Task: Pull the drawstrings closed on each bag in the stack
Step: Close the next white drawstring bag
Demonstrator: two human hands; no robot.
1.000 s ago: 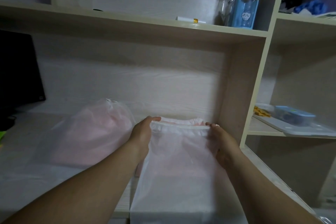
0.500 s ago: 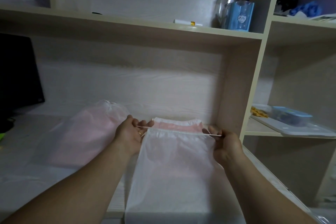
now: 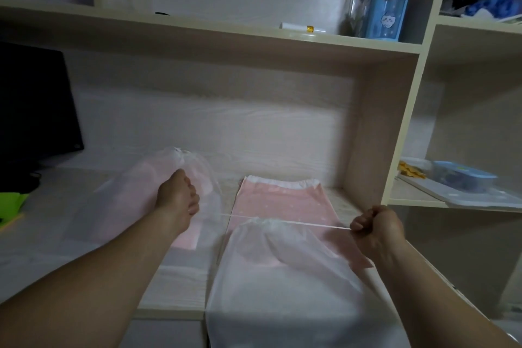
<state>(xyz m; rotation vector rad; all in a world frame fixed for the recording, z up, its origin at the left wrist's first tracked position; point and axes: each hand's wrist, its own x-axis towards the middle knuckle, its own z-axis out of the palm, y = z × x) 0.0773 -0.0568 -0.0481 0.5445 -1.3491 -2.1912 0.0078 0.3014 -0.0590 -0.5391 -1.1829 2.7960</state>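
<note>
Right now our right grip (image 3: 375, 227) is a closed fist pinching one end of the white drawstring (image 3: 310, 224). Our left grip (image 3: 178, 200) is curled round the other end, and the cord runs taut between them across the lower middle of the frame. The mouth of the top bag (image 3: 276, 277) sits gathered on that cord, nearly bunched shut. Its sheer white body trails toward the bottom edge and hangs over the front of the tabletop (image 3: 175, 285). We judge this fabric to be very light, limp and a little slippery, so it will likely slide toward whichever side pulls harder. The cord ends, not the cloth, are where to take hold, with an even pull outward to both sides. Under it, toward the centre, lies a pink bag (image 3: 279, 200) with its top hem flat and ungathered; its cord ends we cannot make out. Left of centre, behind our left grip, a cinched bag (image 3: 132, 195) lies apart from the stack, near a dark monitor (image 3: 36, 110) at the left edge.
</note>
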